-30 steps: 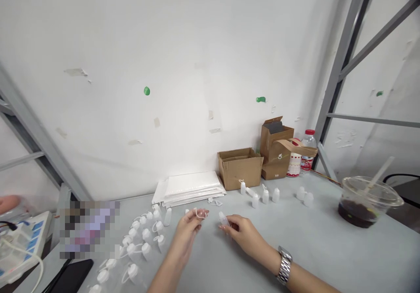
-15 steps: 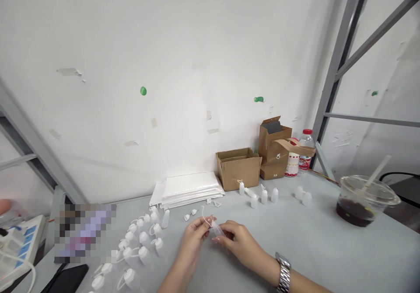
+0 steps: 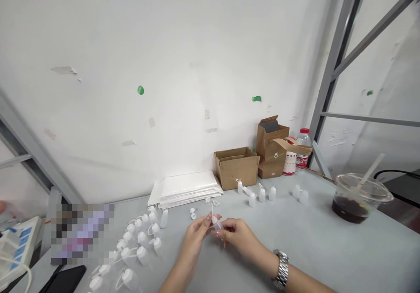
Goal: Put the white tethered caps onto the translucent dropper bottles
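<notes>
Low in the middle of the view my two hands meet over the grey table point(image 3: 321, 249). My right hand point(image 3: 238, 238), with a metal watch on its wrist, pinches a small clear plastic bottle point(image 3: 217, 225). My left hand point(image 3: 196, 232) pinches the white tethered cap point(image 3: 212, 216) at the bottle's top. To the left lie several capped white bottles point(image 3: 138, 242) in a loose group. Two loose white caps point(image 3: 193, 213) rest just beyond my fingers.
A stack of white padded envelopes point(image 3: 187, 189) lies by the wall. Open cardboard boxes point(image 3: 236, 167) stand behind several upright small bottles point(image 3: 260, 193). A lidded cup of dark drink point(image 3: 359, 197) sits far right, a water bottle point(image 3: 302, 148) by a grey frame, a black phone point(image 3: 64, 279) bottom left.
My hands came together: a second ago they were apart, the left holding a cap and the right a bottle. Now the cap is at the bottle's top. The view shifted slightly.
</notes>
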Tool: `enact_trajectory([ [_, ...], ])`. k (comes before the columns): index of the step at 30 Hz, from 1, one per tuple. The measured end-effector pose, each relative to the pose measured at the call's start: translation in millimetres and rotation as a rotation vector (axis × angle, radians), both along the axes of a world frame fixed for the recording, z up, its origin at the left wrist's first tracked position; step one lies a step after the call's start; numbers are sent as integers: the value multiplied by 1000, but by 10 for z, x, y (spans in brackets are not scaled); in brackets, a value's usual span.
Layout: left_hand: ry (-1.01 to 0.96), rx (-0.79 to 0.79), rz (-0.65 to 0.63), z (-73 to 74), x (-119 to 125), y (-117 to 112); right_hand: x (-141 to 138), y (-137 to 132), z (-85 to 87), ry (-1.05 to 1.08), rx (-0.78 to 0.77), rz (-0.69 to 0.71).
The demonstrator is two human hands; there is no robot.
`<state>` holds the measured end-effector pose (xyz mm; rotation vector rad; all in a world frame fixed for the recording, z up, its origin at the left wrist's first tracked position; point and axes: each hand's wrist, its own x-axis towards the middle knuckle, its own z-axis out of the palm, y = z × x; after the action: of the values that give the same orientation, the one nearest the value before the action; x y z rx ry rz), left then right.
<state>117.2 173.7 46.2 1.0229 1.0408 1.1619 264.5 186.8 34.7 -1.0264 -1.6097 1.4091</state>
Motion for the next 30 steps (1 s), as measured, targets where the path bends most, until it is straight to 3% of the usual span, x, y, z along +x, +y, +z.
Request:
enact_trajectory([
  [3, -37, -13, -25, 41, 9, -11, 9, -17, 46, 70, -24, 81],
  [10, -132, -59, -104, 130, 37, -61, 47, -90, 140, 445, -392, 387],
  [13, -172, -47, -150, 153, 43, -74, 43, -104, 148, 511, -439, 424],
  [16, -186, -49, -142, 140, 36, -52, 17, -91, 135, 491, -382, 333],
  [20, -150, -46, -94, 67, 19, 1, -30, -63, 107, 302, -207, 110],
  [24, -137, -33, 30, -19, 15, 24, -57, -71, 96, 143, -49, -71],
  [27, -147, -31, 111, -58, 16, 24, -58, -90, 98, 83, 6, -112],
  [30, -166, -22, 70, -58, 15, 17, -42, -92, 95, 119, 17, -79],
])
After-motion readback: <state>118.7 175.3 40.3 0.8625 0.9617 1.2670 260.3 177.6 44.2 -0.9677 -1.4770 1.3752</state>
